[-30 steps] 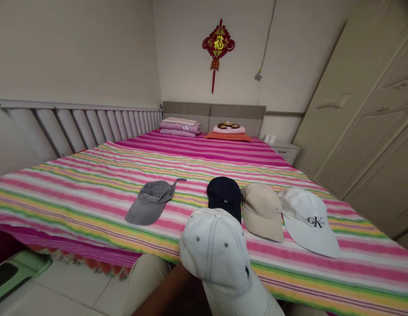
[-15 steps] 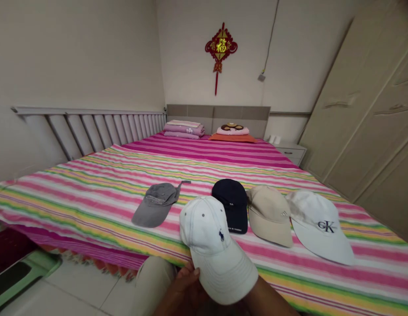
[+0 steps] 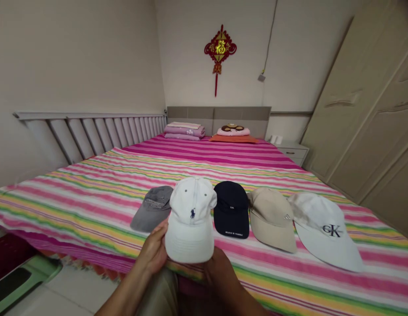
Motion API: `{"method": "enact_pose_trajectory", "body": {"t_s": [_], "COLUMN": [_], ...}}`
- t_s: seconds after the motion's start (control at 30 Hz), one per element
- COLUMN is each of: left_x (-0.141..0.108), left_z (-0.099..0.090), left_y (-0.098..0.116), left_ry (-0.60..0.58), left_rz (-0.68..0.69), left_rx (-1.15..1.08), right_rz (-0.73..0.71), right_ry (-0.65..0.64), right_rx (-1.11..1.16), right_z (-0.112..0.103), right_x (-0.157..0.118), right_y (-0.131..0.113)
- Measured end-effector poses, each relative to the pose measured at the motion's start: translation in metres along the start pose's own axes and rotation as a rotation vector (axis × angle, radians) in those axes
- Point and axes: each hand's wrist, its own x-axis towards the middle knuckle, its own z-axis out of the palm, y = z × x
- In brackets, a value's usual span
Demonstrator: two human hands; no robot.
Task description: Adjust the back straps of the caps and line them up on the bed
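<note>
Fingers of the left hand (image 3: 155,249) grip the side of a white cap with a small dark logo (image 3: 191,219), near its brim; the right hand (image 3: 218,263) is at the brim's other side, its fingers mostly hidden, so how they close cannot be told. The white cap is held up, crown upward and brim toward the person, in front of the striped bed cover (image 3: 105,197), between a gray cap (image 3: 153,208), which it partly hides, and a navy cap (image 3: 231,210). Beyond the navy cap, to the right, lie a beige cap (image 3: 272,219) and a white cap with "CK" letters (image 3: 327,230). Farther out, folded purple bedding (image 3: 184,132) and a pink folded item (image 3: 233,131) rest near the headboard (image 3: 241,116). A green stool (image 3: 29,281) stands at lower left.
</note>
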Motion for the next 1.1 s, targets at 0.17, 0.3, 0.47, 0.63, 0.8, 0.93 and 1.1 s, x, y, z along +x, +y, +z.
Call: {"method": "enact_pose_trajectory", "body": {"t_s": [0.17,0.3,0.47,0.63,0.8,0.93,1.1], "left_x": [0.061,0.103,0.136,0.148,0.144,0.138,0.13], "left_z": [-0.012,-0.01,-0.008,-0.018,-0.025,-0.028,-0.028], "left_y": [0.002,-0.009,-0.023,-0.033,-0.033,-0.031,-0.031], "left_ry": [0.027,0.054,0.102,0.153,0.146,0.158,0.229], "left_rz": [0.026,-0.002,-0.031,-0.099,-0.148,-0.134,-0.054], "left_rx": [-0.027,-0.039,-0.05,-0.012,0.066,0.138,0.268], "right_rz": [0.053,0.092,0.072,0.12,0.138,0.144,0.157], "right_ry": [-0.087,-0.088,-0.055,-0.075,-0.039,-0.021,-0.061], "right_rx": [-0.122,-0.176,-0.182,-0.124,-0.101,-0.101,-0.09], "right_z": [-0.02,-0.023,-0.014,-0.014,-0.016,-0.016,-0.017], "right_x": [-0.047,-0.07,-0.076,-0.075,-0.074,-0.074,-0.075], "right_y": [0.027,0.044,0.049,0.047,0.045,0.044,0.045]}}
